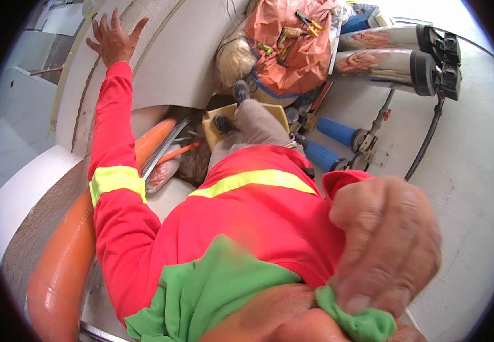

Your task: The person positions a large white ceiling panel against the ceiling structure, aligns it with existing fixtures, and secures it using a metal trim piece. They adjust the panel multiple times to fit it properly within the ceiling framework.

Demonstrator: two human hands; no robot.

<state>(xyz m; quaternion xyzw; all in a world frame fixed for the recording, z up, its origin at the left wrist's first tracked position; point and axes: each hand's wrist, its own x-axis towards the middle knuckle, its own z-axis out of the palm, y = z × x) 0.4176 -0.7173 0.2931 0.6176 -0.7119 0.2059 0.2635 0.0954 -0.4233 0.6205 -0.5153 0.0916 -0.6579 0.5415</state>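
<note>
My left hand (114, 43) is stretched out at the upper left with its fingers spread, on or just over the rough edge of a pale curved panel (175, 71). It holds nothing. Close to the camera at the lower right, my right hand (392, 239) is closed on a bright green cloth (367, 326). The cloth (215, 290) also lies around my neck and over the chest of my red shirt (258, 219), which has yellow bands.
My feet stand on a yellow platform (281, 114). Ahead, an orange sheet (287, 71) carries pliers (310, 24) and other tools. Steel cylinders (378, 68) and blue filter housings (335, 131) line the right wall. A thick orange pipe (64, 273) curves along the left.
</note>
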